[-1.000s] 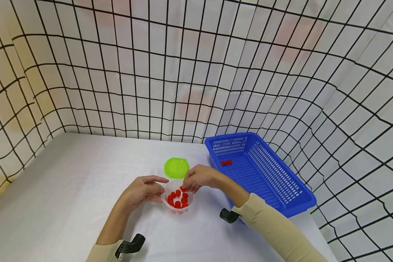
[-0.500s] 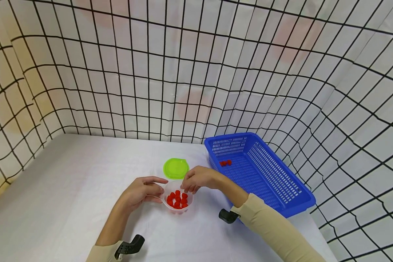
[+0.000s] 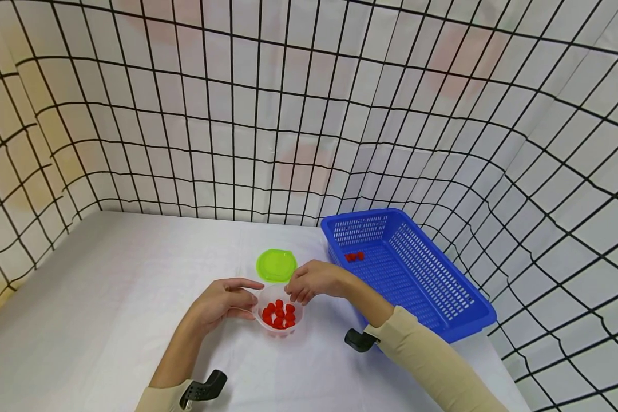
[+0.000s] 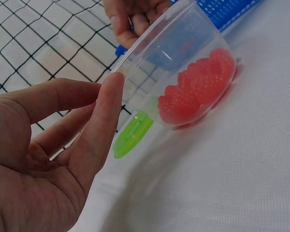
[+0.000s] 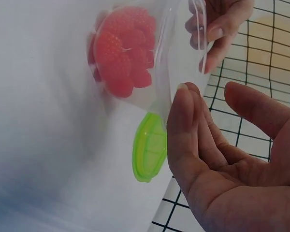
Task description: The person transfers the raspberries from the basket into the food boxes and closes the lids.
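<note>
A clear plastic cup [image 3: 280, 315] of red raspberries [image 3: 278, 315] stands on the white table [image 3: 108, 297]. My left hand [image 3: 246, 297] holds it at the left rim, forefinger over the edge and thumb beside the wall. The left wrist view shows that fingertip on the cup [image 4: 183, 63] rim. My right hand [image 3: 298, 294] hovers just above the cup's far right rim. In the right wrist view the right hand [image 5: 208, 101] has relaxed, empty fingers next to the cup [image 5: 135, 53]. A green lid [image 3: 276, 265] lies behind the cup.
A blue plastic basket [image 3: 443, 303] sits to the right, with two raspberries [image 3: 355, 256] on its floor near the far end. Black-gridded white sheets wall the table at the back and sides. Bare tabletop lies to the left.
My right hand's fingers have lifted out of the cup mouth to just above its rim, empty. The left hand and cup have barely moved.
</note>
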A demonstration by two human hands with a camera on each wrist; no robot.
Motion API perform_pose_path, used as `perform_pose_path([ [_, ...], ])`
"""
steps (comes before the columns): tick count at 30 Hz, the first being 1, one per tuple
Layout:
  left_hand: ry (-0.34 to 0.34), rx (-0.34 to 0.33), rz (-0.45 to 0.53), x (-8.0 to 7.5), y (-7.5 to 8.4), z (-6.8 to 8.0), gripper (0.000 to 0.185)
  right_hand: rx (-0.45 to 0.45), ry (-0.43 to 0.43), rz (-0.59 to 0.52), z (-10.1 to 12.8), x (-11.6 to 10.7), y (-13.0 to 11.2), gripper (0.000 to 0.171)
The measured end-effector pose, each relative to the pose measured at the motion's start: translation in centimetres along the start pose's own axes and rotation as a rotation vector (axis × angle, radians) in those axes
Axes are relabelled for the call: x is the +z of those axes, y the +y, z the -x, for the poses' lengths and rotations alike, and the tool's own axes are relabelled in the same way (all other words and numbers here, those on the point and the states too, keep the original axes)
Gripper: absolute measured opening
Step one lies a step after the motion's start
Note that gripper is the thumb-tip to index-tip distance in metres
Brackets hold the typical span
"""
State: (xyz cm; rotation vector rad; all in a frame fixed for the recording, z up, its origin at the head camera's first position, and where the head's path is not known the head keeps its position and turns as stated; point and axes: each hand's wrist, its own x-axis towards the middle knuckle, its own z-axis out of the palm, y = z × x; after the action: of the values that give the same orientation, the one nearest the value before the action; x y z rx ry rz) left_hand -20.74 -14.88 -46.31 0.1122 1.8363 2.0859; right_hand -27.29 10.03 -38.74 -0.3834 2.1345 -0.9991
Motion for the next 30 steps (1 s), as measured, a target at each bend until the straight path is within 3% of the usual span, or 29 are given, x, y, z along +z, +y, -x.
perform_pose_path([
  [7,0.003,0.001,0.001,0.0,0.0,0.1,0.041,-0.036,0.073,-0.054,1.0,-1.8,-0.9,0.032],
  [18,0.004,-0.001,0.009,0.0,0.0,0.1,0.041,-0.085,0.340,-0.195,3.2,-7.5,-1.6,0.034],
  [25,0.003,-0.009,0.005,0.0,0.2,0.2,0.041,-0.078,0.450,-0.250,3.5,-11.2,0.4,0.044],
  [30,0.005,-0.008,0.009,0.1,0.2,0.2,0.041,-0.047,0.530,-0.370,2.8,-12.9,2.9,0.044],
])
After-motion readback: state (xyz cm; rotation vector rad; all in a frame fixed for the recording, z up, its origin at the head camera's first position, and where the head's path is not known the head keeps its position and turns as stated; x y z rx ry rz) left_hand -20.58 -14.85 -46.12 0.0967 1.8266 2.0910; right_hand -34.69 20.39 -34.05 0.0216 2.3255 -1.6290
